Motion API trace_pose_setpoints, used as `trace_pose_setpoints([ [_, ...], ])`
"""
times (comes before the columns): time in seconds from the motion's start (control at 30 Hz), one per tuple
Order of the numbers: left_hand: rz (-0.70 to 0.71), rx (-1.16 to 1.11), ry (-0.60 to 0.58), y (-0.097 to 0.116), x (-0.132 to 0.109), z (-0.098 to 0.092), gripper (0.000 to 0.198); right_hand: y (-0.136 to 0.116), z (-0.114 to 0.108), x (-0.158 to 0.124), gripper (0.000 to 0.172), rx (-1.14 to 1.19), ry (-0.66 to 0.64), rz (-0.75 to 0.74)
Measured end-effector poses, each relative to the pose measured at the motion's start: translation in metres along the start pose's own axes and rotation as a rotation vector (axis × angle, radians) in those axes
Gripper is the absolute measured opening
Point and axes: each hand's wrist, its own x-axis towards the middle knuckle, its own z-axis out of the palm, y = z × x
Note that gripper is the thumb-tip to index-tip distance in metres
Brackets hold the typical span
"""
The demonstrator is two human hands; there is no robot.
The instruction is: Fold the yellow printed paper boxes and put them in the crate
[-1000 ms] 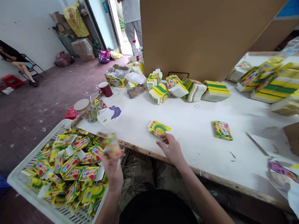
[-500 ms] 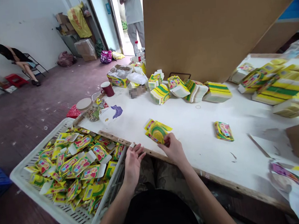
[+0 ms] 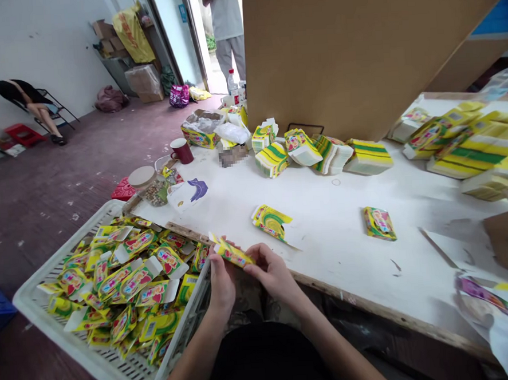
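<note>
Carton-folding step, as I read it. My left hand (image 3: pixel 222 278) and right hand (image 3: pixel 273 272) each pinch one end of a flat yellow carton (image 3: pixel 233 254), fingers closed on it, just off the bench's (image 3: pixel 332 208) near edge, beside the white crate (image 3: pixel 81 351) of similar cartons. Further shaping would call for thumbs on the flaps. A spare blank (image 3: pixel 272 220) lies near that edge, and stacks (image 3: pixel 320 151) line the far edge under a cardboard sheet (image 3: pixel 335 47). The floor is dark red, and a person (image 3: pixel 227 25) stands in the doorway.

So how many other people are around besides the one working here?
2. A seated person is on a chair at far left; a standing person is in the doorway at the back. More may be hidden behind the cardboard sheet.
</note>
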Motion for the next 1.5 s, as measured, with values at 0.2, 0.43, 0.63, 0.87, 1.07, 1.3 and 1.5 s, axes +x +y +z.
trace_pose_setpoints([
  [0.2, 0.023, 0.202, -0.076, 0.002, 0.004, -0.014, 0.036, -0.001, -0.025, 0.004, 0.011, -0.167, 0.106, -0.078],
  [0.43, 0.272, 0.619, -0.239, 0.052, 0.013, -0.023, 0.077, -0.005, -0.035, 0.001, 0.017, -0.674, 0.114, -0.393],
  [0.63, 0.112, 1.125, -0.700, 0.045, 0.011, -0.015, 0.053, -0.006, -0.015, -0.012, 0.033, -0.579, 0.102, -0.515],
  [0.87, 0.364, 1.227, -0.572, 0.017, -0.005, -0.011, 0.072, 0.014, -0.009, -0.008, 0.048, 0.295, 0.128, 0.178],
  [1.07, 0.518, 1.175, -0.535, 0.009, -0.011, -0.008, 0.053, 0.013, -0.006, -0.002, 0.079, 0.568, 0.136, 0.255],
  [1.3, 0.372, 1.202, -0.511, -0.005, -0.007, -0.011, 0.062, 0.009, -0.006, -0.005, 0.071, 0.194, 0.310, 0.100],
  [1.5, 0.289, 1.162, -0.488, -0.016, 0.003, -0.018, 0.052, 0.010, -0.006, -0.014, 0.058, -0.259, -0.056, -0.257],
])
